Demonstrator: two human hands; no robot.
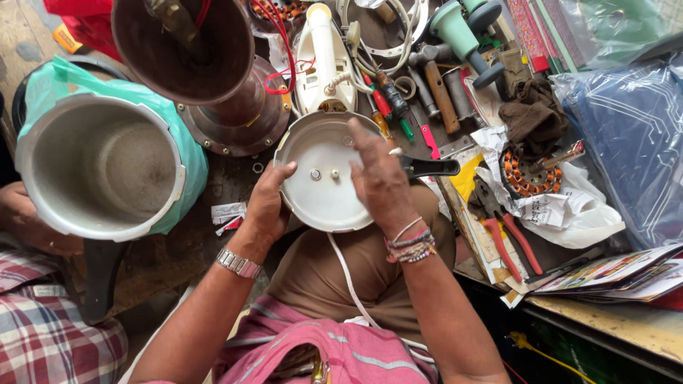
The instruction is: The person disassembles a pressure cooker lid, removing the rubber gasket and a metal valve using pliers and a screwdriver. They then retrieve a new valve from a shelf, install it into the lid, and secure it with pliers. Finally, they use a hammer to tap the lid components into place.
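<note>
I hold a round metal pressure-cooker lid [320,199] over my lap, its inner side up, its black handle [430,168] pointing right. My left hand [269,203] grips the lid's left rim, a metal watch on that wrist. My right hand [380,178] lies across the lid's right half, fingers stretched toward the upper rim, with bead bracelets on the wrist. Two small metal studs [324,173] show at the lid's middle.
A large aluminium cooker pot [99,167] in a green bag stands at the left, with another person's hand [28,220] below it. A brown metal housing [206,64], a white iron [324,60], screwdrivers [388,99], red pliers [512,245] and a copper coil [526,174] crowd the bench.
</note>
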